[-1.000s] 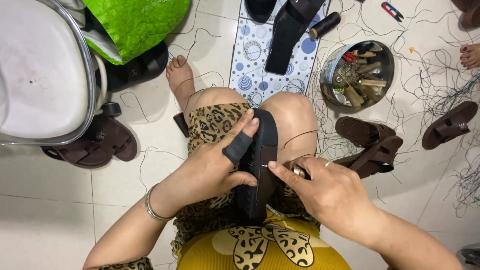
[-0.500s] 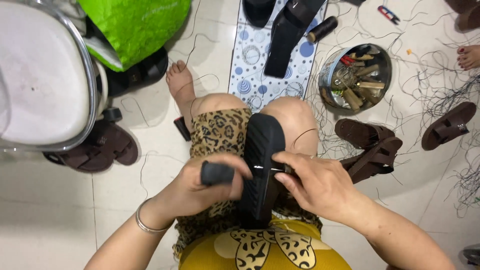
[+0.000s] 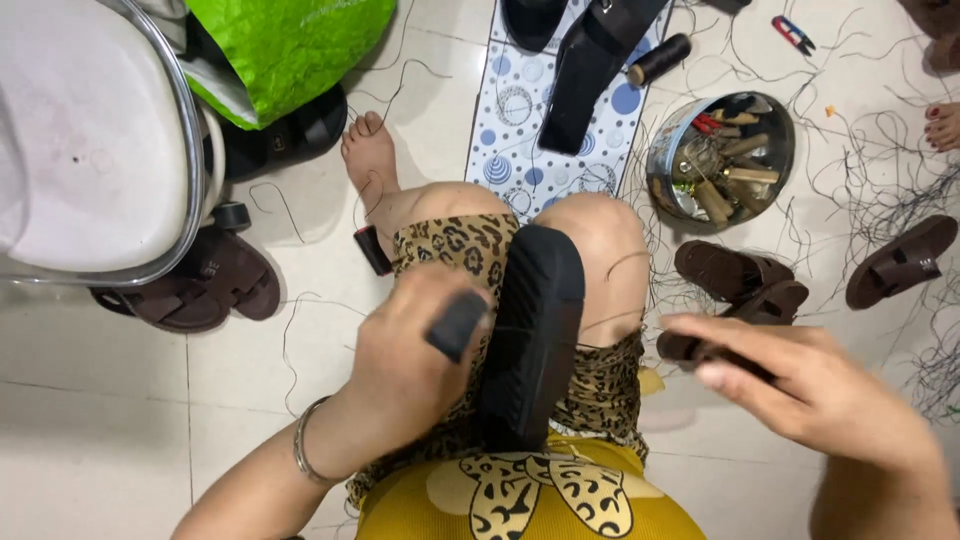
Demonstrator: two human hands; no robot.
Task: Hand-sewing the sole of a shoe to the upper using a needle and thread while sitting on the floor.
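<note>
Lengthwise along lap, black sole (image 3: 530,335), toe seemingly forward.

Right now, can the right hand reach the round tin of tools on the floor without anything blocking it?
Probably yes. The right hand is out to the side, and the tin lies ahead of it on the floor. Only a pair of brown sandals lies between them, low enough to reach over. Its fingers do seem to hold something dark.

Matt black rubbery sole (image 3: 530,340), finely ribbed, under left hand (image 3: 415,365). Thin dark thread (image 3: 620,322) taut toward right hand (image 3: 800,385). Shiny metal bangle (image 3: 303,455) behind grip. Glossy tiled floor (image 3: 120,420); dented metal tin (image 3: 720,158) beyond.
</note>
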